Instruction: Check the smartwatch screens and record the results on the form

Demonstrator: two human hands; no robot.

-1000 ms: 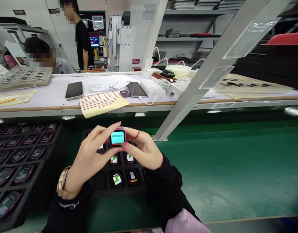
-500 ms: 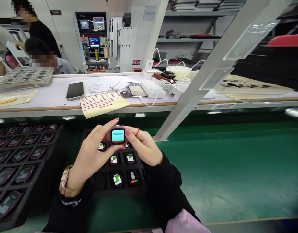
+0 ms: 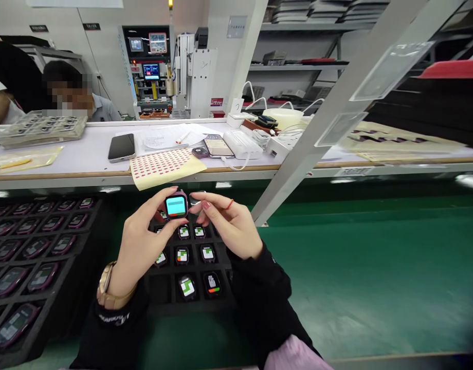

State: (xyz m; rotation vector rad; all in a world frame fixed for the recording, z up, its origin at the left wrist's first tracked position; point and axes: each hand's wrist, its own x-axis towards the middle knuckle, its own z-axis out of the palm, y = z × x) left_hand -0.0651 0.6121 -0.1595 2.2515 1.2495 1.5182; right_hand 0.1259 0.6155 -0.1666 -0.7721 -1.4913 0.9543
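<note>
My left hand (image 3: 144, 231) grips a smartwatch (image 3: 176, 205) by its edges between thumb and fingers. Its purple case is upright, and its lit cyan screen faces me. Just right of it, my right hand (image 3: 232, 223) has its thumb and index finger drawn together. A small dark, shiny thing (image 3: 198, 197) shows at those fingertips; its kind is unclear. Below both hands lies a black foam tray (image 3: 159, 290) with several smartwatches in its pockets, most with green and white screens. One watch (image 3: 212, 283) there shows a black screen with a red and green bar.
A larger black tray (image 3: 80, 252) of purple-rimmed watches is at left. On the shelf ahead lie a phone (image 3: 121, 147), a sticker sheet (image 3: 165, 167) and a charging phone (image 3: 219, 146). A slanted metal post (image 3: 298, 149) rises on the right. Co-workers are at the back left.
My right hand has come away from the smartwatch, a little to the right. My left hand has moved the watch slightly left and up, uncovering more watches in the tray.
</note>
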